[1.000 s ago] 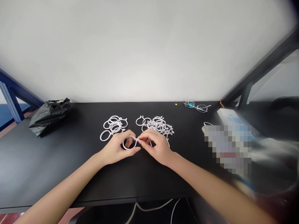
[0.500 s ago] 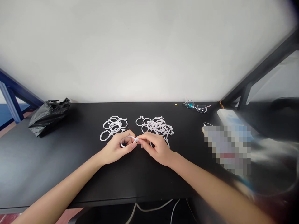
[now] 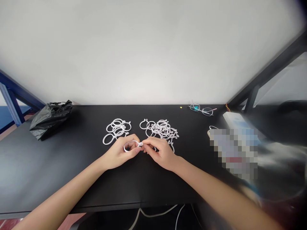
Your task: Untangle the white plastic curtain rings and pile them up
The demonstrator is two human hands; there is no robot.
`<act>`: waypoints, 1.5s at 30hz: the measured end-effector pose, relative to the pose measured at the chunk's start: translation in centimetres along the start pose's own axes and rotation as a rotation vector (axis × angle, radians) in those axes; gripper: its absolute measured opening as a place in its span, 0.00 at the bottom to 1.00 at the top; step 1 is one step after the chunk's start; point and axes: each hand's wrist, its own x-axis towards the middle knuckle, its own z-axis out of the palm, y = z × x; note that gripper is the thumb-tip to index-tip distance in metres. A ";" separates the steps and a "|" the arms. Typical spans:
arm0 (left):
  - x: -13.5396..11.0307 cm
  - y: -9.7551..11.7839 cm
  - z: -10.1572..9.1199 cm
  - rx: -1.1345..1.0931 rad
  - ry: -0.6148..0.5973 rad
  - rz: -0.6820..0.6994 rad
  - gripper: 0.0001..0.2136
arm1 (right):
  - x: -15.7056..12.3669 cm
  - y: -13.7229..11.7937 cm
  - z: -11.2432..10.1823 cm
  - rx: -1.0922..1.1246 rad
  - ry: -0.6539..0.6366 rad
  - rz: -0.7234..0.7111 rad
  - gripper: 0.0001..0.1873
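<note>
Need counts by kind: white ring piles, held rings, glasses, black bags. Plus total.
White ring piles: 2 (left pile, right pile; overlapping, individual rings not countable)
Held white ring: 1
Glasses: 1 pair
Black plastic bag: 1
Total: 5

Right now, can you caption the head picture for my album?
Left hand and right hand hold a white ring near two ring piles.

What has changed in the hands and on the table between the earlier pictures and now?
The left hand has moved its thumb up against the end of the white ring, which now looks flatter, apparently tilted. The right hand stays at that end. Both ring piles stayed put.
</note>
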 end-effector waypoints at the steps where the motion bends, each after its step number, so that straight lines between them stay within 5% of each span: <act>1: 0.0 0.0 0.0 0.001 0.003 0.000 0.13 | 0.0 0.1 0.0 -0.002 0.001 -0.001 0.09; 29: 0.0 -0.6 0.1 0.009 0.009 0.033 0.05 | 0.0 0.1 0.4 0.051 0.104 0.011 0.04; 45: 0.1 -0.9 -0.2 0.037 0.054 0.062 0.06 | -0.1 0.6 0.6 0.003 0.155 -0.030 0.09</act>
